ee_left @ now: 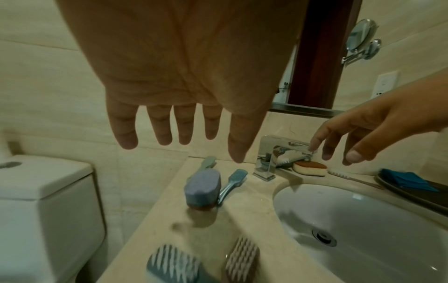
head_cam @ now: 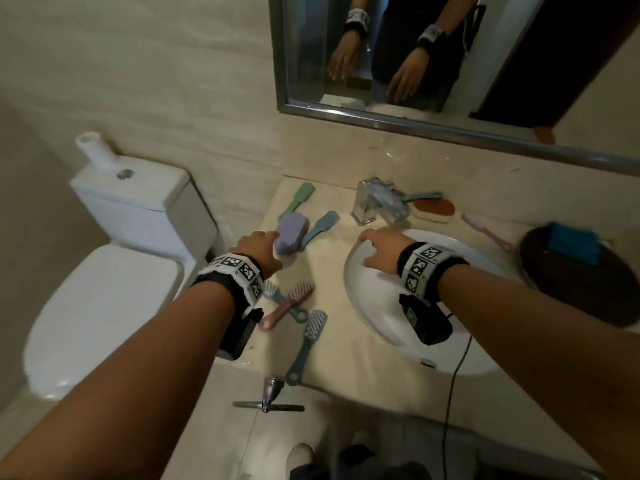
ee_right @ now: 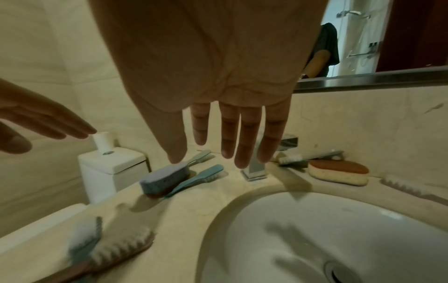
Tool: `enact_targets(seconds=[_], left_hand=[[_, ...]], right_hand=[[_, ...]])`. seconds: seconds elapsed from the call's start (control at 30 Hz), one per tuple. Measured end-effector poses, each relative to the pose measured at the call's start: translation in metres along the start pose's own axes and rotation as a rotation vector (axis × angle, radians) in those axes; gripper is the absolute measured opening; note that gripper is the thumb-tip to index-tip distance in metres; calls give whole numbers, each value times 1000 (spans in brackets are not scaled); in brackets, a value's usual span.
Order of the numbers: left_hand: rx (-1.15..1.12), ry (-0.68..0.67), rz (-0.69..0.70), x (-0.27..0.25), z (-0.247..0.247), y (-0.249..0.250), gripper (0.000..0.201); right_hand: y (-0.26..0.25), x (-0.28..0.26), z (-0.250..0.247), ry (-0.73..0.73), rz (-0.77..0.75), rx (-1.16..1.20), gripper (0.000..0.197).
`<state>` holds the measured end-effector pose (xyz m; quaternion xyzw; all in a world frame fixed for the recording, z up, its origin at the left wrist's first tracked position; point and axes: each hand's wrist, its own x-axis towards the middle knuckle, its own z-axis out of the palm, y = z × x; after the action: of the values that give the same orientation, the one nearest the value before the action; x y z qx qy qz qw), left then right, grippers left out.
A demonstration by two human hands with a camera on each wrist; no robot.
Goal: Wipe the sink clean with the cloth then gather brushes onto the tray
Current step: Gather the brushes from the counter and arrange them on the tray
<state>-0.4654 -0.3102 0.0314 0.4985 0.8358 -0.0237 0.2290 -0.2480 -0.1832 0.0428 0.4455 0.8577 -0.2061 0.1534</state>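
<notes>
My left hand (head_cam: pixel 259 247) hovers open over the counter, fingers straight (ee_left: pixel 184 134), just short of a purple block brush (head_cam: pixel 291 233) (ee_left: pixel 202 187). My right hand (head_cam: pixel 377 247) is open too, spread above the far left rim of the white sink (head_cam: pixel 381 306) and holding nothing (ee_right: pixel 227 149). A blue cloth (head_cam: pixel 573 242) lies on the dark round tray (head_cam: pixel 554 282) at the right. Several brushes lie loose: a teal one (head_cam: pixel 320 226), a green one (head_cam: pixel 299 197), a pink one (head_cam: pixel 289 306), a grey-teal one (head_cam: pixel 308 344), a brown-topped one (head_cam: pixel 434 209) and a pink one (head_cam: pixel 485 230).
A chrome faucet (head_cam: pixel 377 202) stands behind the sink under a mirror (head_cam: pixel 415 64). A white toilet (head_cam: pixel 104 271) is left of the counter, with a white bottle (head_cam: pixel 93 150) on its tank. A metal valve handle (head_cam: pixel 270 400) juts out below the counter's front edge.
</notes>
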Motion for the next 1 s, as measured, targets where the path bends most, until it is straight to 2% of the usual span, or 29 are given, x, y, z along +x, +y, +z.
enact_targets(seconds=[0.3, 0.43, 0.6, 0.9, 1.0], left_hand=[[-130, -89, -65, -21, 61, -23, 67], [-186, -92, -88, -20, 95, -18, 57], [-164, -204, -78, -14, 128, -15, 56], [-146, -45, -91, -4, 148, -18, 38], [-172, -50, -90, -4, 149, -20, 35]], right_hand=[[-41, 19, 61, -148, -123, -31, 51], [-45, 22, 100, -215, -156, -12, 49], [-44, 18, 134, -224, -173, 17, 46], [-51, 24, 156, -147, -162, 155, 30], [-49, 28, 149, -101, -185, 203, 37]])
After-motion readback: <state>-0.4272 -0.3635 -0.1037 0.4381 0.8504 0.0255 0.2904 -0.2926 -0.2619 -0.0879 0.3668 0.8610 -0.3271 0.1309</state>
